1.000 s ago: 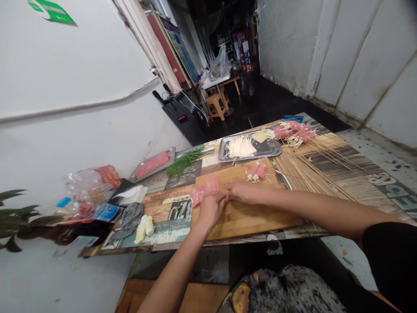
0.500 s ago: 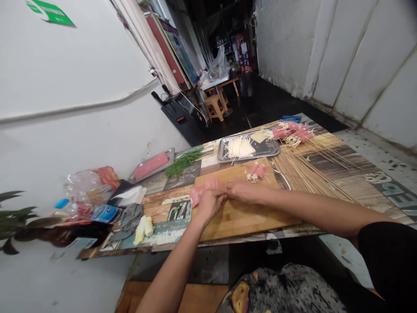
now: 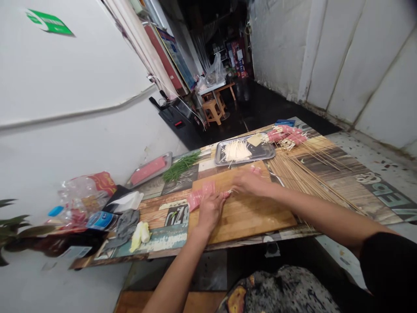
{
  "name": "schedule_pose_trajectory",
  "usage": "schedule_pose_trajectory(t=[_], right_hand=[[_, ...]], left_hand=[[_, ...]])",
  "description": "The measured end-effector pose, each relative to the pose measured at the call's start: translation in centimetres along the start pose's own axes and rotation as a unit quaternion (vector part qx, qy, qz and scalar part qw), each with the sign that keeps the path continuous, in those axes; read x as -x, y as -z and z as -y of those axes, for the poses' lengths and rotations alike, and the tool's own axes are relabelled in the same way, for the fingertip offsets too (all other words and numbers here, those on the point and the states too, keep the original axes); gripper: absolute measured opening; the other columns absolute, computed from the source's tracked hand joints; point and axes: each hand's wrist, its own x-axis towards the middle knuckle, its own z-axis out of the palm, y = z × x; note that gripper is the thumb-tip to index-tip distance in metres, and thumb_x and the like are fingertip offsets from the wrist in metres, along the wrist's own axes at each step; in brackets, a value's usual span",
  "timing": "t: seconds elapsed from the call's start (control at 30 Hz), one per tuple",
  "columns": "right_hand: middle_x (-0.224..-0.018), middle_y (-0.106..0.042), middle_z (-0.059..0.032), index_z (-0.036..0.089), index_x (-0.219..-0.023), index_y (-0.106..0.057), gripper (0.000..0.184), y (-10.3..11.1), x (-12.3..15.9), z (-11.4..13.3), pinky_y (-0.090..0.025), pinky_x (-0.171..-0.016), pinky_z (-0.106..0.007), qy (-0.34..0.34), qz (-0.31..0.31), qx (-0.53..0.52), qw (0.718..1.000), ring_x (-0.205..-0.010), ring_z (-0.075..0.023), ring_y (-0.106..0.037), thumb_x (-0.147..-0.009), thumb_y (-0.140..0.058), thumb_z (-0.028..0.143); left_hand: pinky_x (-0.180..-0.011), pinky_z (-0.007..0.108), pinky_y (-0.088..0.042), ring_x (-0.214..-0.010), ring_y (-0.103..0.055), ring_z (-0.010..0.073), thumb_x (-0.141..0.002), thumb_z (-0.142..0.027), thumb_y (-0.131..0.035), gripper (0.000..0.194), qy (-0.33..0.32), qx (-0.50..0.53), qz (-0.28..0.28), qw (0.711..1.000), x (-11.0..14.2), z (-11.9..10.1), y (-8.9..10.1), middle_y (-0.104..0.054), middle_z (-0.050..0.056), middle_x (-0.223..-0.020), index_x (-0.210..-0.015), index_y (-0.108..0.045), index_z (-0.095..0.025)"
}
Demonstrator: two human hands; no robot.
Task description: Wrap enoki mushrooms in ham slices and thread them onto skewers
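Observation:
On the wooden cutting board, my left hand is closed over a meat roll, whose pale enoki ends stick out to the right. Flat pink meat slices lie under and beyond that hand, at the board's left edge. My right hand is apart from the left, over the far right part of the board, its fingers smeared by motion. It partly hides the finished rolls there, and whether it holds anything is unclear.
Behind the board stands a metal tray with enoki mushrooms. Skewered rolls and loose bamboo skewers lie to the right. At left are green chives, a tray of meat, a grey cloth and pale leaves.
My right hand has left the left hand and moved toward the finished rolls, covering part of them. The left hand stays on the meat roll, whose mushroom ends now show.

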Motion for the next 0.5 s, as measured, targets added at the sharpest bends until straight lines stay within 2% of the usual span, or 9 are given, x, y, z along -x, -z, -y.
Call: schedule_pose_trajectory(t=[0.07,0.13,0.23,0.37,0.5], right_hand=[[-0.098,-0.064,-0.015,0.01,-0.091,-0.068,0.03,0.9,2.9,-1.6,-0.034,-0.083,-0.032,-0.057,-0.036,0.033,0.997,-0.093,-0.0225,-0.051,-0.093,-0.04,0.021],[-0.097,-0.064,-0.0136,0.012,-0.094,-0.068,0.03,1.4,5.6,-3.2,-0.034,-0.083,-0.032,-0.137,-0.06,0.087,0.985,-0.092,-0.0225,-0.053,-0.093,-0.04,0.021],[-0.092,-0.064,-0.0124,0.014,-0.103,-0.067,0.027,1.1,8.2,-5.0,-0.035,-0.078,-0.031,-0.201,-0.036,0.137,0.969,-0.089,-0.0233,-0.055,-0.091,-0.043,0.019],[-0.095,-0.062,-0.01,0.017,-0.107,-0.064,0.026,0.5,8.8,-5.5,-0.034,-0.065,-0.028,-0.25,0.001,0.133,0.959,-0.08,-0.02,-0.058,-0.091,-0.043,0.02],[-0.099,-0.062,-0.0093,0.021,-0.107,-0.065,0.03,0.6,8.7,-5.4,-0.029,-0.057,-0.026,-0.262,0.006,0.133,0.956,-0.073,-0.0178,-0.057,-0.093,-0.039,0.024]], left_hand=[[-0.076,0.029,-0.044,-0.08,-0.06,0.017,-0.097,-0.03,-0.044,0.029,-0.008,0.016,0.001,1.0,0.0,0.1,0.0,-0.071,0.006,-0.086,-0.106,-0.069,-0.019],[-0.078,0.03,-0.044,-0.081,-0.061,0.0169,-0.097,-0.031,-0.043,0.029,-0.008,0.023,0.007,1.0,0.0,0.0,0.1,-0.071,0.006,-0.088,-0.107,-0.068,-0.02],[-0.076,0.03,-0.044,-0.077,-0.061,0.0166,-0.098,-0.032,-0.04,0.033,0.01,0.026,0.009,1.0,-0.2,-0.6,0.1,-0.071,0.006,-0.086,-0.1,-0.069,-0.017],[-0.075,0.03,-0.043,-0.074,-0.06,0.0176,-0.099,-0.033,-0.037,0.039,0.027,-0.009,0.001,1.0,-0.5,-1.5,-0.2,-0.069,0.008,-0.08,-0.09,-0.069,-0.014],[-0.075,0.03,-0.041,-0.078,-0.058,0.0181,-0.097,-0.032,-0.041,0.032,0.041,-0.031,-0.01,0.999,-0.2,-1.7,-0.6,-0.068,0.007,-0.083,-0.098,-0.069,-0.017]])
